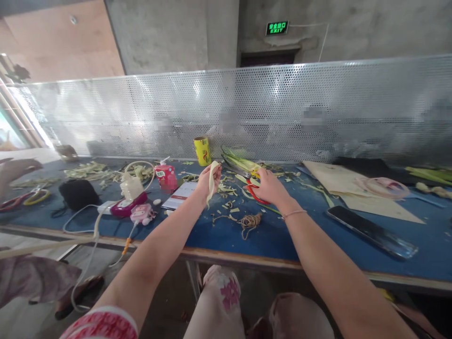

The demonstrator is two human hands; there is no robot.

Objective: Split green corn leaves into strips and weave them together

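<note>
Long blue-topped workbench [219, 235] runs left to right, with perforated metal screen [282, 108] upright along its far edge. Left hand [207, 182] mid-bench, gripping pale leaf strip [212, 179]. Right hand [270, 186] just right of it, on red-handled scissors [254, 193]. Yellow cylindrical can [202, 150] behind left hand, near screen. Red drink carton [165, 176] left of left hand. Coil of brown twine [250, 220] on bench in front of both hands. Flat black phone [370, 231] at right, near front edge, with pale plywood board [353, 188] behind it.

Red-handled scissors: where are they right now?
Head view, just right of centre: the red-handled scissors are gripped in the right hand above the blue tabletop, beside the pale leaf strip in the left hand.
</note>
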